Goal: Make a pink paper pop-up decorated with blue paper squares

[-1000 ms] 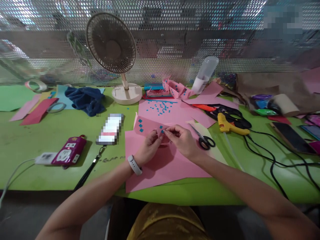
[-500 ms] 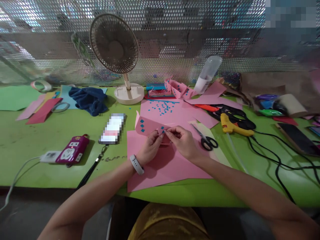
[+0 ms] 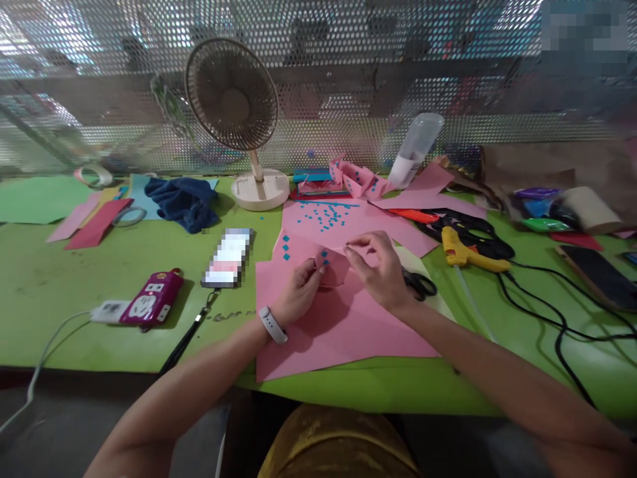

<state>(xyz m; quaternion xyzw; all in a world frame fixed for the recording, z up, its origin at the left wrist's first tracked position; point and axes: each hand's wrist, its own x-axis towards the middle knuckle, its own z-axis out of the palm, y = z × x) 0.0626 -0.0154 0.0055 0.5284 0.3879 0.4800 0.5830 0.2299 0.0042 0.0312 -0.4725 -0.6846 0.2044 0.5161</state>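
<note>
My left hand pinches a folded pink paper piece between thumb and fingers. Small blue diamonds are stuck on it, one group at its left end and others just above my thumb. To the right of that piece, my right hand is raised with thumb and forefinger pressed together. Whatever sits in that pinch is too small to make out. Beneath both hands lies a large pink paper sheet. Loose blue paper bits are scattered on another pink sheet beyond. Black-handled scissors lie partly hidden behind my right hand.
A yellow glue gun with black cords lies at right, near a dark phone. Leftward are a lit phone, a purple power socket and a blue cloth. A fan and a tilted bottle stand behind.
My right hand has drawn back from the folded piece, moving right and slightly up. My left hand still holds the piece in nearly the same spot. The view has shifted slightly.
</note>
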